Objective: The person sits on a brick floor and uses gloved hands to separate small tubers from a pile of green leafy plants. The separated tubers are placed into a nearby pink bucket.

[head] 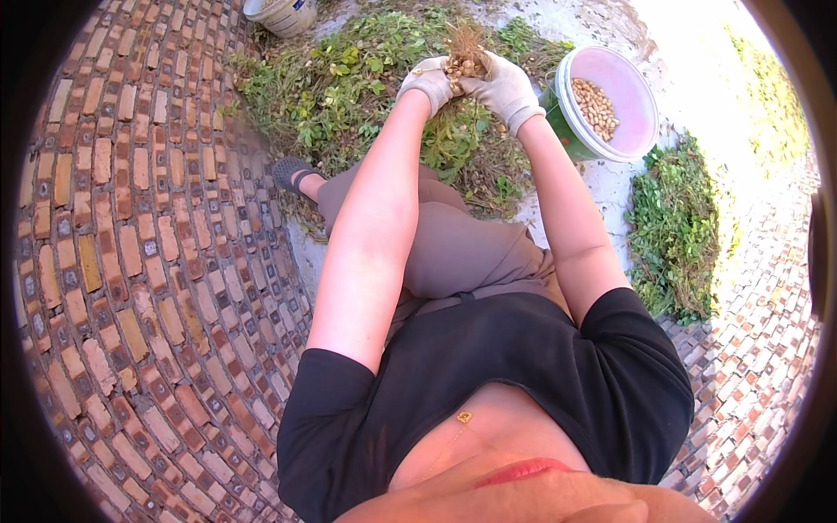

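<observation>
Both of my hands are in pale work gloves, stretched out in front of me over a heap of pulled peanut plants (366, 72). Between them is a bunch of peanut plants with brown roots (465, 42) pointing up and several pods (464, 67) clustered below. My left hand (425, 80) grips the bunch from the left side. On the right side, my right hand (503, 85) is closed around the bunch by the pods; its fingertips are partly hidden. A bucket (641, 140) with a white rim stands just right of my right hand, with loose peanuts (594, 108) inside.
A second, whitish bucket (288, 19) stands at the top left, cut by the frame. A smaller heap of green plants (677, 229) lies to the right. The brick wall (131, 229) rises on the left. My foot in a dark clog (292, 175) rests beside the heap.
</observation>
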A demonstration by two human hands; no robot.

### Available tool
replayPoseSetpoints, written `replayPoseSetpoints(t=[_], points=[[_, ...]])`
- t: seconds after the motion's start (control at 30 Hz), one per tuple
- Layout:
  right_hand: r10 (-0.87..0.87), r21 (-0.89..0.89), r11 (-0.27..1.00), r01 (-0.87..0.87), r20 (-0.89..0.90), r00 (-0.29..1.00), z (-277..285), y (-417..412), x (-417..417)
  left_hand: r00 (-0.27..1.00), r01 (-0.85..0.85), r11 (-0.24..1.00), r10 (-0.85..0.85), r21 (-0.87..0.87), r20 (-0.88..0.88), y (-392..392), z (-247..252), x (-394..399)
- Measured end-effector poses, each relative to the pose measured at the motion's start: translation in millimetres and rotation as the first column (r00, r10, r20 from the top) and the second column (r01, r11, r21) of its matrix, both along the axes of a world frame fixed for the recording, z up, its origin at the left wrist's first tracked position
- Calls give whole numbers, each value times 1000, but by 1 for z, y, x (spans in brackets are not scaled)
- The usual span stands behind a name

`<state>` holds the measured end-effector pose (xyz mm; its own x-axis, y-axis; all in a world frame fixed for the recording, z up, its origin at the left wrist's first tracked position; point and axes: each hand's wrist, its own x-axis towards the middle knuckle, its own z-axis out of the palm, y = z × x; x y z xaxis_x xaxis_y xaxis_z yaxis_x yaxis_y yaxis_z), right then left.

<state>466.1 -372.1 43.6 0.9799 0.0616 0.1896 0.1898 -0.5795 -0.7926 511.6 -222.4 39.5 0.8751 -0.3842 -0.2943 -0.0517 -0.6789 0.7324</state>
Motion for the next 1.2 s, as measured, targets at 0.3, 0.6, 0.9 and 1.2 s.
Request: replayPoseSetpoints(t=[0.3,0.6,0.9,1.2], points=[[117,299,954,29,-456,882,17,6,-25,984,-162,985,165,54,-62,-4,-5,1],[591,895,279,348,-446,672,-10,-34,-82,956,-237,949,189,-206,-225,5,-69,39],[-52,537,758,371,-517,854,6,-50,-65,857,-414,661,52,-625,-513,10,-99,60],[-138,-454,883,115,-18,990,17,-8,-31,989,140,989,-137,-41,64,2,-36,22]])
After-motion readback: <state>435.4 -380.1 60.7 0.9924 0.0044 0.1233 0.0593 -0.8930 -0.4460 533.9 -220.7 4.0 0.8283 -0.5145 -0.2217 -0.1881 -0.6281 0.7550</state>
